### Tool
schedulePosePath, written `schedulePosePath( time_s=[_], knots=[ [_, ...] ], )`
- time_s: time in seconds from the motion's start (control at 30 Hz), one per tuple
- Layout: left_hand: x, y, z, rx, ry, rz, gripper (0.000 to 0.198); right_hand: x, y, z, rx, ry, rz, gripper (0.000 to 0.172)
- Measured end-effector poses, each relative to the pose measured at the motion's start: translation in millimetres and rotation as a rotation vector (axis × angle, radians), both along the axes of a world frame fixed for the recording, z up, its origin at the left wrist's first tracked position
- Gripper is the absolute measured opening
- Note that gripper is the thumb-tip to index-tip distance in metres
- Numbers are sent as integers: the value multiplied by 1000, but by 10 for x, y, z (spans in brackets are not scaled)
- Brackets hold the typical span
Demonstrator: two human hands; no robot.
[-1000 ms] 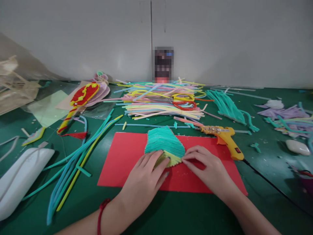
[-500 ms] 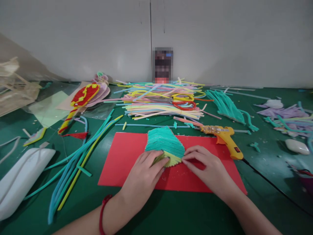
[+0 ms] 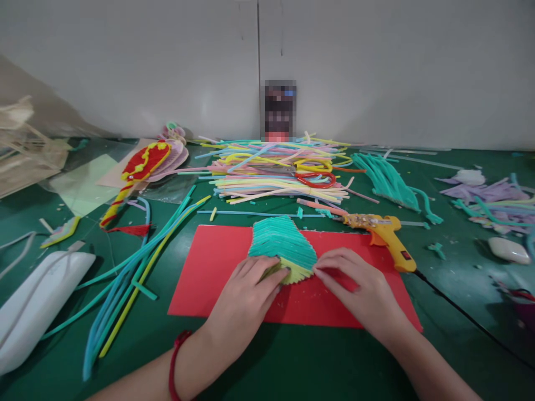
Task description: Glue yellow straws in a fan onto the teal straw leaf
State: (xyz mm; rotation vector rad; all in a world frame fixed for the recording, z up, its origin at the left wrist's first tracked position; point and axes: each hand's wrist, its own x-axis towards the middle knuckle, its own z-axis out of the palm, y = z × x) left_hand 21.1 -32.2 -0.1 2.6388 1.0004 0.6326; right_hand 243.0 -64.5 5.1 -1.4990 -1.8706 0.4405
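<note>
A leaf-like panel of pipe cleaners (image 3: 282, 242), teal with a yellow-green band at its near end, rests on a red sheet (image 3: 200, 278). My left hand (image 3: 251, 287) lies over the panel's near left part, its fingers curled and gripping the yellow-green band. At the panel's right edge, the thumb and forefinger of my right hand (image 3: 355, 284) are pinched together on its corner. Whether a loose strand sits in that pinch is too small to tell. A yellow hot glue gun (image 3: 382, 234) lies just beyond the right hand, its nozzle pointing left.
Bundled pipe cleaners (image 3: 276, 189) lie at the back, with scissors (image 3: 315, 179) on top. Loose pipe cleaners (image 3: 125, 278) and a white device (image 3: 42, 306) are at left. Behind them lies a red-and-yellow fan-shaped craft (image 3: 144, 161). The glue gun's cord (image 3: 468, 317) runs right.
My right hand's fingertips have shifted very slightly right along the panel's edge. My left hand and the panel look almost the same.
</note>
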Motion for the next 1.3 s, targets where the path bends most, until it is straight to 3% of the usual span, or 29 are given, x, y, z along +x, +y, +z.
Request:
schedulePosePath(
  time_s=[0.17,0.67,1.3],
  knots=[
    [-12,-17,-4,-8,25,-11,27,-74,-19,29,125,-74,40,16],
    [8,-45,53,24,220,-34,35,-91,-16,-13,136,-175,104,23],
    [77,-22,52,-75,187,10,40,-75,-32,-36,93,-155,138,29]
  ],
)
